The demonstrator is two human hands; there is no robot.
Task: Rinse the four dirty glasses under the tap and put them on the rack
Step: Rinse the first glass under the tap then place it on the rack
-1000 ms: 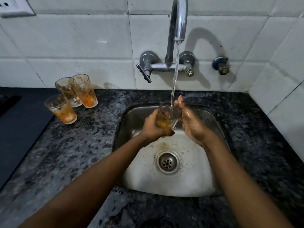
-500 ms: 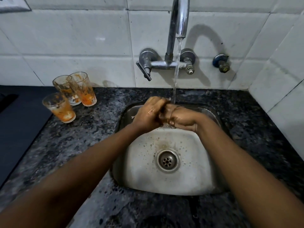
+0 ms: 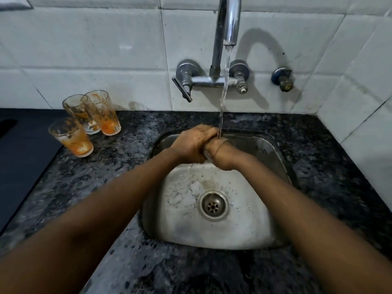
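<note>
No writing, label, brand, number or sign can be read anywhere in the head view, neither on the white wall tiles [image 3: 84,49] nor on the chrome wall-mounted tap [image 3: 227,22].

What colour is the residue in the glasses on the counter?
Orange, smeared up the glasses and pooled at the bottom; clearest in the head view.

Both forearms reached forward and met; the left hand [image 3: 192,143] lay curled over the right hand [image 3: 220,154], fingers clasped together

3 glasses [image 3: 89,122] left of sink [image 3: 273,153]
</note>
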